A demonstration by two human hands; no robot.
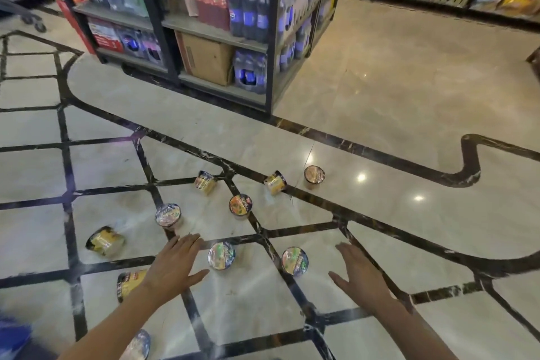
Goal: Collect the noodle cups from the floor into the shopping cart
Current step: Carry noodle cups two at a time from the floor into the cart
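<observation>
Neither hand holds anything: the left hand [175,261] and the right hand [361,270] both reach out over the floor [380,90] with fingers straight and spread, palms down. Noodle cups [221,255] lie scattered on the pale tiles with dark lines, 10 in view. They are small round tubs with shiny printed foil lids, some with yellow sides. Several stand upright, such as the cup [294,261] between the hands; others lie tipped over, like the yellow one [105,240] at the left. 1 cup [130,284] is partly covered by the left forearm, and another [139,345] is cut off at the bottom edge. Lid print is too blurred to read. Behind stands a shelf [216,29] of drink bottles.
</observation>
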